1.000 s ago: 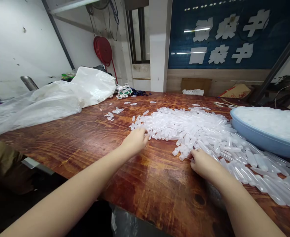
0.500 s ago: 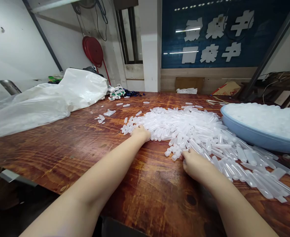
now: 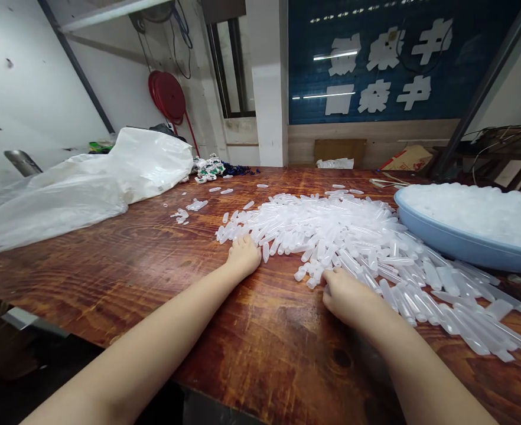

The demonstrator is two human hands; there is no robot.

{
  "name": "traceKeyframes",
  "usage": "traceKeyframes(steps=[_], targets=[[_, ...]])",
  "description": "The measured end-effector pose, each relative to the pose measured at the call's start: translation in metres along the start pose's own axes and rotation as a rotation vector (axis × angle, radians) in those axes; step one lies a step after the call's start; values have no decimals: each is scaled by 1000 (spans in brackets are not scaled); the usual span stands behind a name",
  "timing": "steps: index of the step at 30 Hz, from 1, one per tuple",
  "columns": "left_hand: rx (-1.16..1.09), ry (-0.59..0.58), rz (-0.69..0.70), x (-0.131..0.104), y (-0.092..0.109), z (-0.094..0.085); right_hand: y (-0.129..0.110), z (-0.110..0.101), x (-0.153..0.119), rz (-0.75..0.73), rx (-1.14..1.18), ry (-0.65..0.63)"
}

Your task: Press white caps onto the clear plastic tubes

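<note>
A broad heap of translucent white plastic tubes (image 3: 322,221) lies on the brown wooden table. At its near left edge, my left hand (image 3: 244,255) rests palm down with fingers curled. One loose tube (image 3: 266,252) lies just right of that hand. My right hand (image 3: 344,293) is closed at the heap's near edge, its fingertips next to several tubes seen end-on (image 3: 310,275). Whatever either hand grips is hidden behind the fingers and knuckles.
A blue basin (image 3: 446,233) full of similar white pieces stands at the right. White plastic sheeting (image 3: 149,159) covers the table's left rear. Small white scraps (image 3: 181,216) lie left of the heap. Longer tubes (image 3: 473,324) spread along the right. The table's front edge is close to my arms.
My left hand has drawn back slightly toward me and left, and a loose tube now shows beside it. The right hand has shifted only a little.
</note>
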State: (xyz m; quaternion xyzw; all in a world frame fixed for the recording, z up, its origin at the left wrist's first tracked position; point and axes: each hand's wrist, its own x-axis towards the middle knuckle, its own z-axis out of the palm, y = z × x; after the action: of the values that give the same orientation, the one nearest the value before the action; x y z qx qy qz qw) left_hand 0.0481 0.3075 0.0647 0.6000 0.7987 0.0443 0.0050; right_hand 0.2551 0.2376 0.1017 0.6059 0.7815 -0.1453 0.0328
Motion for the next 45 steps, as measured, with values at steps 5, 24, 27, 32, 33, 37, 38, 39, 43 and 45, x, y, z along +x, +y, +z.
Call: traceKeyframes(steps=[5,24,27,32,33,37,38,39,43,45], targets=[[-24,2,211,-23,-29,3,-5,1,-1,-30,128,85],[-68,-178,184,-79,-55,-3,-24,34,2,-366,460,304],[-2,-95,169,-81,-52,-3,-27,34,1,-411,471,296],[39,-40,202,-87,-51,0,-33,36,-2,-409,566,250],[30,-42,215,-88,-50,0,-35,36,-2,-406,587,242],[19,-53,232,-92,-47,-2,-40,40,-2,-433,646,195],[20,-59,230,-93,-47,-3,-41,41,-1,-438,662,181],[18,-62,229,-94,-46,-3,-42,41,-1,-438,683,170],[-51,-54,243,-96,-48,-2,-44,45,2,-389,808,184],[-95,-39,233,-98,-51,0,-44,47,3,-378,888,185]])
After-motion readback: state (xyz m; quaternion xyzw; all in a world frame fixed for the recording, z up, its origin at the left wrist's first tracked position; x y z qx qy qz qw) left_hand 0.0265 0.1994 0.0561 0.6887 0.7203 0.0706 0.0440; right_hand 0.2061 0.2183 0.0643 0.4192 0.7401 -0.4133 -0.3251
